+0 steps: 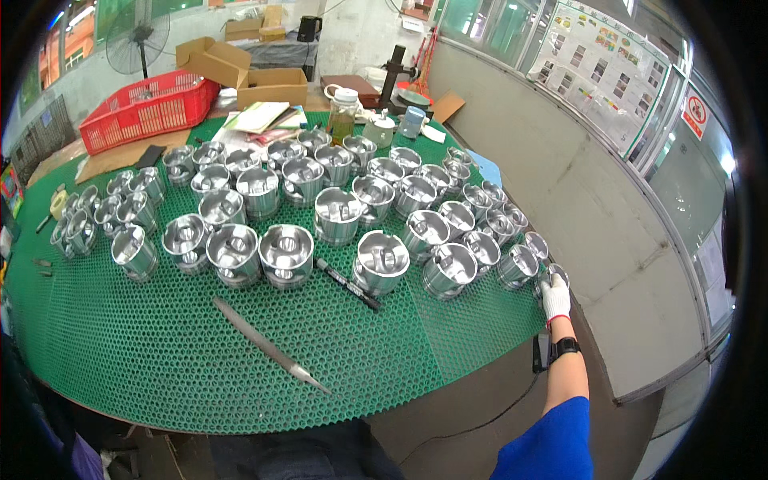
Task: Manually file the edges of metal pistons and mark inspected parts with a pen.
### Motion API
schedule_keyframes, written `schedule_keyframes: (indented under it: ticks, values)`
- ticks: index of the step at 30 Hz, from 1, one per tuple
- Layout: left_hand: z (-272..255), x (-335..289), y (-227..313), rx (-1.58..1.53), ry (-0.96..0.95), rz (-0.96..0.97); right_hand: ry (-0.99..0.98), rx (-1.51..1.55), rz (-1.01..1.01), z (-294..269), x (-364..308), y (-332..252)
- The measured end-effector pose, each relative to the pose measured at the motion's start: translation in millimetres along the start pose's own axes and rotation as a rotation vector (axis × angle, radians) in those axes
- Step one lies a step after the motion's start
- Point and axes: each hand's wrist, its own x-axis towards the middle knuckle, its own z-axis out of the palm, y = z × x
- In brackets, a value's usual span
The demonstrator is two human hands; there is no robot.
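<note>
My right hand (556, 298), in a white glove with a red cuff edge, reaches out to the table's right edge. Its fingers are closed on the rim of a silver piston (554, 275), the rightmost of the group. Just left of it stands another piston (518, 266). Many more shiny pistons, such as one near the middle (381, 262), stand with their hollow ends up on the green perforated mat (160, 336). A black marker (348, 284) lies between the front pistons. Closer to me lies a metal file (268, 344). My left hand is out of view.
A red plastic crate (144, 116) and open cardboard boxes (272, 86) stand at the back. Papers (260, 120), a glass jar (342, 114) and a teapot (379, 130) sit behind the pistons. A grey wall panel (552, 144) runs along the right side.
</note>
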Motion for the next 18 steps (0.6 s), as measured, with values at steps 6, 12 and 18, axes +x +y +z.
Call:
schedule_keyframes:
  ticks: [6, 12, 18]
  values:
    - [3, -5, -8, -0.047, 0.013, 0.019, -0.122, 0.053, 0.108, -14, -23, -18]
    - [-3, -22, -24, -0.118, 0.047, 0.045, -0.067, 0.080, -0.025, -10, -64, 2]
    - [-13, -46, -33, -0.242, 0.077, 0.083, -0.081, 0.439, -0.036, -82, -138, -99]
